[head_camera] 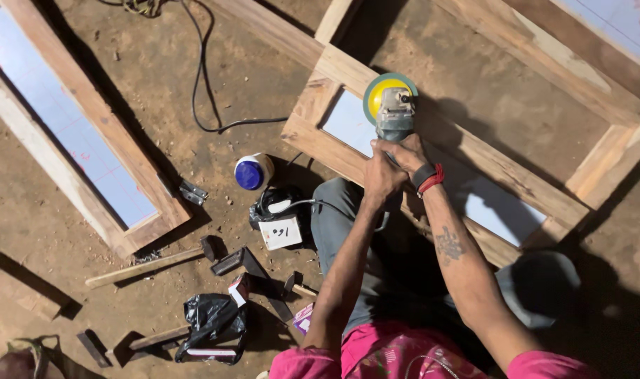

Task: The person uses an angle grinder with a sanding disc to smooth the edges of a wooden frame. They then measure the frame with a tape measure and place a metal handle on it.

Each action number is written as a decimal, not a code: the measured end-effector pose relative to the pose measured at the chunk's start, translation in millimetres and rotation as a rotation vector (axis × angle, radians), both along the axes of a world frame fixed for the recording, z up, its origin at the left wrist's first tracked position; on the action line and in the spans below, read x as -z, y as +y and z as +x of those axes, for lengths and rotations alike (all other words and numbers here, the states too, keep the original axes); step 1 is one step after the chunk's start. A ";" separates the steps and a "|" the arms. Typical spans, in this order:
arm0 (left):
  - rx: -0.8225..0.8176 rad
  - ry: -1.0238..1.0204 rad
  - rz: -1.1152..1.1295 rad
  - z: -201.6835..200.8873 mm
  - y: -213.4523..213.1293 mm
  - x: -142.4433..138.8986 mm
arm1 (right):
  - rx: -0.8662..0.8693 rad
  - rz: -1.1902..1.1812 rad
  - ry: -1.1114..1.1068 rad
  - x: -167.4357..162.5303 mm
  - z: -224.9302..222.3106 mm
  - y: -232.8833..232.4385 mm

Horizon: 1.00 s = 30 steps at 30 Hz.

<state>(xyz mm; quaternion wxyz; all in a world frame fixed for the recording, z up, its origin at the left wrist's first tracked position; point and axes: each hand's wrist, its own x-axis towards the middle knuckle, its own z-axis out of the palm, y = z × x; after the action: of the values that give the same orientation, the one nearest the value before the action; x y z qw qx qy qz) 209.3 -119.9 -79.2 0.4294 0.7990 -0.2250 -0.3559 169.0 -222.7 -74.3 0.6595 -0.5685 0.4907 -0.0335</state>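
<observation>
Both hands grip an angle grinder (393,112) with a yellow and green sanding disc, held over a wooden frame (320,140) lying on the dirt floor. My left hand (381,179) wraps the rear of the tool's body. My right hand (405,151), with a red and black band at the wrist, holds it just ahead. The disc sits at the frame's inner edge, next to a pale blue panel (348,123). My grey-trousered knees are folded under the arms.
A second wooden frame (88,119) lies at the left, another (586,70) at the upper right. A black cable (200,84) runs across the dirt. A blue-lidded tub (253,172), hammer (151,263), black bag (211,319) and small tools lie by my left knee.
</observation>
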 end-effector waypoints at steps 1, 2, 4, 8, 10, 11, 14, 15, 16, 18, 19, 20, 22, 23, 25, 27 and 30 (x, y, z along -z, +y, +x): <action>0.006 0.020 -0.012 -6.2 1.0 1.1 | 0.015 0.001 0.009 -0.1 -7.1 1.4; 0.010 0.039 -0.023 -12.4 1.8 1.9 | 0.025 0.004 -0.020 -0.3 -14.3 2.9; 0.042 0.006 0.015 -23.7 3.0 3.4 | 0.047 0.010 -0.077 -0.9 -28.2 5.8; 0.075 -0.074 -0.081 -45.8 4.4 3.7 | 0.080 0.039 -0.013 -2.1 -55.1 8.5; 0.126 -0.012 -0.004 -55.3 4.0 2.8 | 0.055 0.000 -0.051 -2.2 -68.3 8.5; 0.145 0.024 0.035 -61.4 3.8 2.0 | 0.086 0.016 -0.070 -2.1 -75.4 8.7; 0.183 0.057 0.046 -78.2 1.7 0.4 | 0.140 0.015 -0.098 -0.8 -95.7 9.0; 0.190 0.049 0.055 -84.1 0.9 0.2 | 0.137 -0.021 -0.083 -0.1 -102.2 9.3; 0.202 0.036 0.062 -89.0 -0.4 0.4 | 0.140 -0.059 -0.072 0.6 -108.5 9.6; 0.226 0.017 0.056 -99.6 0.1 1.0 | 0.162 -0.041 0.006 1.2 -120.0 11.1; 0.235 0.006 0.035 -103.3 -0.1 1.9 | 0.165 -0.031 0.044 0.7 -125.1 11.9; 0.245 -0.011 0.010 -106.9 -0.1 2.7 | 0.172 -0.031 0.022 1.6 -130.4 12.6; 0.266 -0.011 0.012 -113.2 -1.0 4.5 | 0.182 -0.038 -0.030 3.2 -140.6 13.6; 0.272 -0.004 0.021 -117.4 -0.2 5.0 | 0.203 -0.028 -0.032 2.9 -145.6 13.9; 0.317 -0.001 0.037 -125.0 -1.8 4.1 | 0.251 -0.012 -0.034 0.8 -155.5 13.9; 0.347 0.005 0.035 -134.8 -3.9 4.4 | 0.265 -0.027 0.019 -3.0 -166.7 13.5; 0.391 0.017 0.039 -152.6 -7.9 1.1 | 0.278 -0.058 0.084 -10.2 -187.4 13.5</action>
<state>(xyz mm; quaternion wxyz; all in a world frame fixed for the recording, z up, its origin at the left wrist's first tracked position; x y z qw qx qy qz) 56.7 -127.7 -80.3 0.3385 0.7451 -0.3655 -0.4435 -18.4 -209.2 -64.1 0.6109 -0.5146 0.5906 -0.1147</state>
